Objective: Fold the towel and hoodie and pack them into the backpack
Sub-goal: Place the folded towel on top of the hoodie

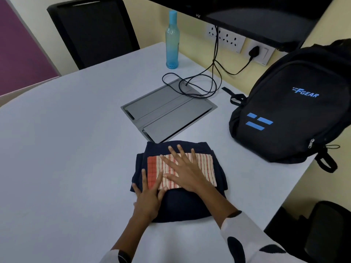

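White sleeves (pixel 247 242) with dark spots frame the near edge, and from them both hands reach forward onto a folded stack. Flat and relaxed, the left hand (pixel 150 198) lies with straight fingers on the near left corner of the navy hoodie (pixel 182 205), its fingertips touching the left end of the towel (pixel 201 166). Spread wide with straight fingers, the right hand (pixel 185 172) presses flat on the middle of the towel, grasping nothing. That towel, cream with red stripes and a red-checked left end, is folded into a strip lying across the hoodie, which is itself folded into a squarish bundle on the pale table (pixel 66 149). Just beyond the fingertips a grey hatch (pixel 167 111) with two flaps is set into the tabletop, and black cables (pixel 197 86) coil over its far corner. Right of the right hand and well apart from the stack, the black backpack (pixel 296 111) stands upright, marked "F GEAR" in blue above blue bars, with a zip pull at its lower right. Farther off, a blue bottle (pixel 172 40) stands near the wall. Behind it are wall sockets (pixel 226 37) with one plug in, and a monitor (pixel 247 14) hangs overhead. Beyond the left hand, past the table, stands a black chair (pixel 91 29).
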Demonstrator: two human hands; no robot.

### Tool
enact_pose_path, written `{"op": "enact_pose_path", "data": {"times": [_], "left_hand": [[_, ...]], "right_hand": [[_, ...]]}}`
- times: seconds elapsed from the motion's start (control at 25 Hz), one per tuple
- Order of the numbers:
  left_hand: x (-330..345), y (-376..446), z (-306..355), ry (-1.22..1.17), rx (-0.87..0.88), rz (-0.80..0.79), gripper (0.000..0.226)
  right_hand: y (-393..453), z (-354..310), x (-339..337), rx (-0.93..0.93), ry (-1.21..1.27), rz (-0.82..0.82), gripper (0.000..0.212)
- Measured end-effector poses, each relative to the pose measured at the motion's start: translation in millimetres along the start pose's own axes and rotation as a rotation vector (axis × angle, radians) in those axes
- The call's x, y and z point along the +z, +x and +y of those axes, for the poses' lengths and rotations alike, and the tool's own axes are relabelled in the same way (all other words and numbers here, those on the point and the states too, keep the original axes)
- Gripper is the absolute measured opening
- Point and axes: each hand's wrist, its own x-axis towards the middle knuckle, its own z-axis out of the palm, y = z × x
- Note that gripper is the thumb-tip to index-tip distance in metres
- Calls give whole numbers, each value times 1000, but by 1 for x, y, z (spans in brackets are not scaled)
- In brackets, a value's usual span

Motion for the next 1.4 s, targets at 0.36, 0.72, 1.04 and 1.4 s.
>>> {"op": "enact_pose_path", "data": {"times": [0.36, 0.72, 1.04, 1.4], "left_hand": [[-1, 38, 17, 191, 425, -150, 90], [25, 76, 115, 419, 462, -267, 72], [33, 85, 188, 676, 372, -146, 73], [6, 73, 247, 819, 362, -49, 58]], "right_hand": [[-38, 22, 18, 447, 66, -6, 65], [-86, 93, 12, 738, 96, 95, 63], [-97, 154, 4, 739, 79, 83, 69], [-93, 206, -101, 668, 270, 102, 50]]}}
